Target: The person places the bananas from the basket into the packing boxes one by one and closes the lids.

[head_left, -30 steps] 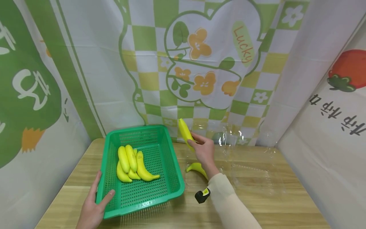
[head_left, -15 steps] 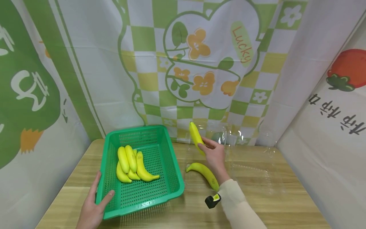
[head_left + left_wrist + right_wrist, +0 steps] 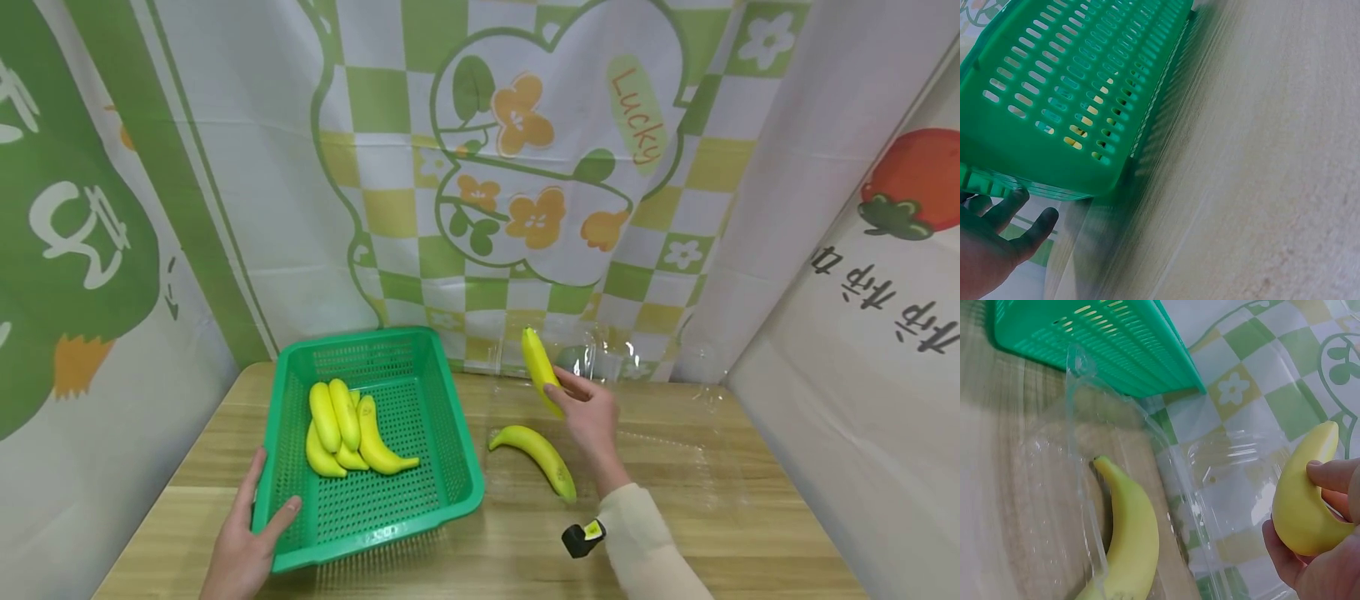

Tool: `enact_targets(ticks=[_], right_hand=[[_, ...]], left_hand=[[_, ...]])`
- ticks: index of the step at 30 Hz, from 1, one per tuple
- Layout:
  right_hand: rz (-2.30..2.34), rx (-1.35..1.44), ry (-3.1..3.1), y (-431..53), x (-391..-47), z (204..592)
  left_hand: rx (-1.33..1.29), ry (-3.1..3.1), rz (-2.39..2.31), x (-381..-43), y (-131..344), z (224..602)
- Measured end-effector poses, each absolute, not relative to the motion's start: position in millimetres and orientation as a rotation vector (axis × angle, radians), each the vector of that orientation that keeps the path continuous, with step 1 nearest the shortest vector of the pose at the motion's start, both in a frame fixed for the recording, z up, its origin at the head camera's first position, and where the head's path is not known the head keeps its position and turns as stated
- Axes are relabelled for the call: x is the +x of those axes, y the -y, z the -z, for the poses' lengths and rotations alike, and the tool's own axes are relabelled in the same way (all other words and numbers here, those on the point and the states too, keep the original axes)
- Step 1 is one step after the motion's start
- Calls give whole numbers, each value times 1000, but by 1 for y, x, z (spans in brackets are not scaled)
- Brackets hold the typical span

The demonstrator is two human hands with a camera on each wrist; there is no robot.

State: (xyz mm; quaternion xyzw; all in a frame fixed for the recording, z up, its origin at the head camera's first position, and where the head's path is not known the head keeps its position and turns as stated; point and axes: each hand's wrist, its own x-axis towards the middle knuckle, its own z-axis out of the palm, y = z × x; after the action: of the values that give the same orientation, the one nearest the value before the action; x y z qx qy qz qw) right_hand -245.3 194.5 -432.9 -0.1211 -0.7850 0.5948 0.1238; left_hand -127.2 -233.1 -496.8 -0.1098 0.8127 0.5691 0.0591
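Note:
My right hand (image 3: 592, 417) pinches a yellow banana (image 3: 540, 367) between thumb and fingers, tip pointing up. In the right wrist view that banana (image 3: 1297, 494) is held above a clear plastic container (image 3: 1200, 519). Another banana (image 3: 534, 454) lies lower down at the left part of the clear container (image 3: 675, 467), its stem toward the basket. My left hand (image 3: 243, 533) holds the near left corner of a green basket (image 3: 375, 533), thumb over the rim and fingers outside. The left wrist view shows those fingers under the rim. Several bananas (image 3: 324, 417) are piled in the basket's left half.
Beneath everything is a wooden table (image 3: 750, 542). A patterned curtain (image 3: 390, 208) hangs at the back, with printed cloth on both sides. A black wrist device (image 3: 583, 539) sits by the right sleeve (image 3: 645, 525).
My right hand has moved right and slightly down with its banana, away from the basket, uncovering the banana in the container. The left hand and basket have stayed in place.

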Motion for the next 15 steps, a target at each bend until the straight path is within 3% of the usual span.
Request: enact_targets(ticks=[15], right_hand=[[-1687,-338,2363,-211,-228,448]], left_hand=[[-312,-2481,-1722,-127,232,496]])
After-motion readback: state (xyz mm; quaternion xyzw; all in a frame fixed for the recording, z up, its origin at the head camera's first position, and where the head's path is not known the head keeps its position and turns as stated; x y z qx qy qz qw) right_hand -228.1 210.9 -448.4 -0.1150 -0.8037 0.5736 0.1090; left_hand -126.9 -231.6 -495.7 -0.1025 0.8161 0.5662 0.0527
